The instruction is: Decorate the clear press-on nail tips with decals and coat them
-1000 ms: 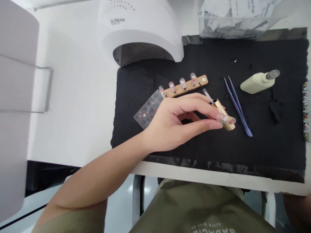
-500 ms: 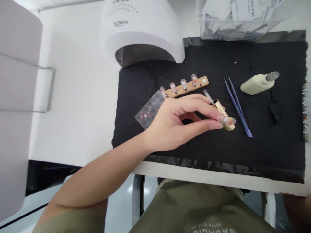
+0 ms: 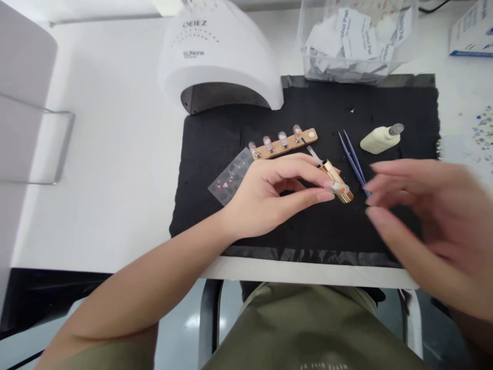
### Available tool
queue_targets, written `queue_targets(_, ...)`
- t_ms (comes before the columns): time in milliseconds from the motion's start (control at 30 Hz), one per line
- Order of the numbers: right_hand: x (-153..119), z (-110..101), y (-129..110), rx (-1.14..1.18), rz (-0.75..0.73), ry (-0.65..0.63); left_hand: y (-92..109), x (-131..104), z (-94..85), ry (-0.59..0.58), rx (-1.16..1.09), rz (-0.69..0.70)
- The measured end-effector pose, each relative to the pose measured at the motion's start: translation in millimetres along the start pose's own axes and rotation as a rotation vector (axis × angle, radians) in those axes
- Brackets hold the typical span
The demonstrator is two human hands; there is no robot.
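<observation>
Left hand pinches a decorated nail tip over a gold brush cap.

At frame centre the left hand (image 3: 265, 198) grips a clear press-on nail tip (image 3: 339, 188) between thumb and forefinger, touching the gold-capped polish brush (image 3: 334, 180) on the black mat (image 3: 215, 154). The blurred right hand (image 3: 427, 226), fingers spread and holding nothing, nears purple tweezers (image 3: 352, 156); a bump could knock the tip loose.

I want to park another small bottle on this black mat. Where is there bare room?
The mat is bare between the nail lamp and the wooden strip of nail tips, and along its near edge below the left hand. It is crowded around the gold cap, tweezers, cream bottle and right hand.
</observation>
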State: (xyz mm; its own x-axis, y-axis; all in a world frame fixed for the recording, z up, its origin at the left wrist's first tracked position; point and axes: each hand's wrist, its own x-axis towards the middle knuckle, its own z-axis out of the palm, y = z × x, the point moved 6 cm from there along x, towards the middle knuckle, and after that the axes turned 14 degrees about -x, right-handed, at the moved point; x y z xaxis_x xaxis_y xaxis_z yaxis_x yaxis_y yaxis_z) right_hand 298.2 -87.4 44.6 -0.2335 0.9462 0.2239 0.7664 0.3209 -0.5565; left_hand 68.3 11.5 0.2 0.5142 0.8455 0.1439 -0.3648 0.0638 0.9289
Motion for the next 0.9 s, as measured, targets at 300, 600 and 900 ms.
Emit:
queue_targets(300, 50.6, 41.6, -6.5, -0.05, -0.109, -0.004, 4.0, 2.1, 7.5, -0.049, -0.083, 0.049)
queue_targets(600, 49.5, 22.0, 2.1, 0.043, -0.025, 0.238, 7.6, -3.1, 3.1, 0.038, -0.041, -0.048)
queue_targets(900, 43.5, 13.8, 9.4, 0.199, 0.074, 0.286, 8.6, 2.4, -3.0, 0.117, 0.119, -0.015)
